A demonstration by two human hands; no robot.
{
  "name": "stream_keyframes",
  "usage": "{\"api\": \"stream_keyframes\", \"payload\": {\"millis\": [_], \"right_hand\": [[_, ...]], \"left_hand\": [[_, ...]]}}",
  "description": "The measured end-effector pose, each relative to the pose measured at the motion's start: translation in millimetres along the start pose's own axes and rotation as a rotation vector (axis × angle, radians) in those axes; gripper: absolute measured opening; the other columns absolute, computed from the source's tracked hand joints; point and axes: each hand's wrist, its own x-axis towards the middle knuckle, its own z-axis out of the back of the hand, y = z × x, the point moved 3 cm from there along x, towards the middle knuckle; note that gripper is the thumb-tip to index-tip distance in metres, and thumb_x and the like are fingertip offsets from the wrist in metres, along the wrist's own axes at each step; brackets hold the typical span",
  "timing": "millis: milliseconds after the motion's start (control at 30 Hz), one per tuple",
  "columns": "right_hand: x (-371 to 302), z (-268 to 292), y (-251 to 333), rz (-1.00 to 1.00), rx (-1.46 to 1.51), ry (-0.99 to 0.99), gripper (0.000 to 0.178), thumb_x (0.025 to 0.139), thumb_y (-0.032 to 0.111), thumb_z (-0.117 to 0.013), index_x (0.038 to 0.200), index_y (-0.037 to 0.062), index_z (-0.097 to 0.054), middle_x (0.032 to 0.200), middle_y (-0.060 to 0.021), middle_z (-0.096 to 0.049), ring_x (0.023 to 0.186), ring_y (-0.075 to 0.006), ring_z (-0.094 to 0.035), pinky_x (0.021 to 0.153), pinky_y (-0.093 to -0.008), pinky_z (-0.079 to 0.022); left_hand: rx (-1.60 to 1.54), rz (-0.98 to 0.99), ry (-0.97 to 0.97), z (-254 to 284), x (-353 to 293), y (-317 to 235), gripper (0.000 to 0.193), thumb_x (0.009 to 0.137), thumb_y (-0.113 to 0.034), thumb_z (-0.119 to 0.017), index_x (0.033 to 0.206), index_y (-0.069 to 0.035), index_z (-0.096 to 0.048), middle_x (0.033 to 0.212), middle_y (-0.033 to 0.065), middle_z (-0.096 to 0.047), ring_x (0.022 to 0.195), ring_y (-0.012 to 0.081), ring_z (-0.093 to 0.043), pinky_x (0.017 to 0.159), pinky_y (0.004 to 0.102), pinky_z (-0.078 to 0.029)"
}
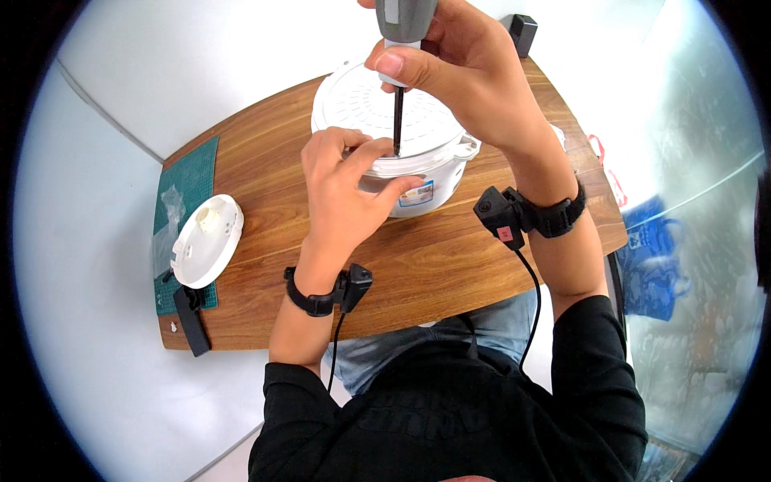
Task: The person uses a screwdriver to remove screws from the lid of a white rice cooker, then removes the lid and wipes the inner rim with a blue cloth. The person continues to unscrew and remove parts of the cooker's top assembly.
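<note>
A white round appliance (438, 181), which looks like a rice cooker, stands on the table, its slotted round face (353, 96) upward. My right hand (474, 76) grips a grey and white screwdriver (405, 20) upright above it. The dark shaft points down to the near rim, and its tip is by my left fingertips. My left hand (345, 181) holds that rim, fingers curled over the top and thumb against the side by a blue-edged label. Whether a screw sits under the tip is hidden by the fingers.
At the left, a white round cover (205, 261) with a cream cylindrical piece lies tilted on a green cutting mat (197, 165), beside a clear plastic bag (167, 229). A black bar-shaped object (193, 325) is at the table's front left corner; a black box (524, 34) stands far right.
</note>
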Motion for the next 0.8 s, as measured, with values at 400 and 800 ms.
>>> {"api": "stream_keyframes", "payload": {"millis": [400,800], "right_hand": [[11,-3,-7,0.149,-0.065,0.152,0.036,0.096,0.019,-0.067,0.123,-0.0046,-0.058,0.1,-0.0147,-0.072,0.091,-0.018,-0.07,0.082,-0.0311,-0.058],[3,-6,31,-0.266,-0.283,-0.1,0.044,0.086,0.015,-0.08,0.116,-0.0072,-0.057,0.091,-0.0102,-0.068,0.081,-0.0123,-0.064,0.07,-0.0266,-0.054]], "left_hand": [[-0.736,0.343,0.145,-1,30,-7,0.019,0.097,-0.007,-0.057,0.107,0.0,-0.071,0.091,0.0116,-0.075,0.082,0.0178,-0.071,0.074,0.0288,-0.054],[-0.655,0.42,-0.001,-11,23,-1,0.012,0.092,-0.002,-0.065,0.097,0.002,-0.075,0.079,0.0085,-0.075,0.071,0.0111,-0.07,0.066,0.0242,-0.054]]}}
